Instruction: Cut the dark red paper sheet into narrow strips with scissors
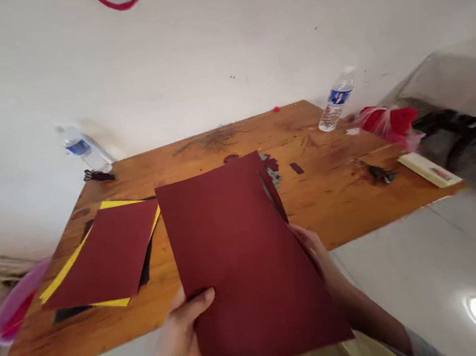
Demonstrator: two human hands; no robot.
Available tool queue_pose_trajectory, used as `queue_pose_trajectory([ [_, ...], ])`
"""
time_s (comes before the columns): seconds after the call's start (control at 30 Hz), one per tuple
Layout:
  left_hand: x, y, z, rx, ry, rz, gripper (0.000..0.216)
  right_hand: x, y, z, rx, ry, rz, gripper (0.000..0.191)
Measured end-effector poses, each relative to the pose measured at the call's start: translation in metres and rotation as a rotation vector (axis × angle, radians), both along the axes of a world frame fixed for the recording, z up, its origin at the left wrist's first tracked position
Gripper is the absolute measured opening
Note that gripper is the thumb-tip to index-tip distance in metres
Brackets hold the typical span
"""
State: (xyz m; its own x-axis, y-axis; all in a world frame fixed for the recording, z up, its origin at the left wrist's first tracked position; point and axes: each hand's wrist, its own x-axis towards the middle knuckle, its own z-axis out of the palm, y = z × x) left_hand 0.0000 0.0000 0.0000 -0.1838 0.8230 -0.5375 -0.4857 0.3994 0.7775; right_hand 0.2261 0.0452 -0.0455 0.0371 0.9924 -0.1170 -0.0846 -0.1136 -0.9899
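Observation:
I hold a large dark red sheet of paper (238, 258) up over the near edge of a low wooden table (343, 202). My left hand (180, 335) grips the sheet's lower left edge, thumb on top. My right hand (315, 250) holds its right edge, with most of the fingers hidden behind the paper. Behind the sheet's right edge, a second dark red piece (273, 187) sticks out. On the table to the left lies a stack of paper: a dark red sheet (104, 257) over yellow (60, 280) and black ones.
Two water bottles stand at the table's back, one on the left (83, 149) and one on the right (337, 100). Black scissors (98, 176) lie by the left bottle. Red plastic (387, 122), a flat box (430, 168) and small scraps sit right. A pink bowl (14, 306) is far left.

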Motion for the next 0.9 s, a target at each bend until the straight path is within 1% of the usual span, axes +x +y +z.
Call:
queue_pose_trajectory([
  [0.1, -0.001, -0.001, 0.000, -0.019, -0.010, -0.028, 0.076, 0.000, -0.002, 0.003, 0.014, 0.005, 0.024, 0.055],
  [0.2, -0.002, -0.001, 0.001, -0.018, -0.029, -0.056, 0.073, -0.001, -0.003, 0.006, -0.009, 0.046, 0.044, 0.055],
  [0.33, -0.003, -0.002, 0.002, -0.022, -0.062, -0.090, 0.063, -0.004, -0.007, 0.014, -0.049, 0.123, 0.051, 0.048],
  [0.47, -0.003, -0.002, 0.002, -0.023, -0.066, -0.097, 0.063, -0.005, -0.010, 0.021, -0.073, 0.185, 0.045, 0.038],
  [0.57, -0.004, -0.002, 0.002, -0.024, -0.066, -0.096, 0.065, -0.005, -0.009, 0.019, -0.098, 0.203, 0.042, 0.038],
  [0.77, -0.004, -0.002, 0.002, -0.021, -0.073, -0.102, 0.067, -0.003, -0.005, 0.011, -0.086, 0.152, 0.050, 0.046],
  [0.9, -0.003, -0.003, 0.002, -0.017, -0.076, -0.109, 0.071, -0.004, -0.005, 0.010, -0.091, 0.169, 0.040, 0.044],
])
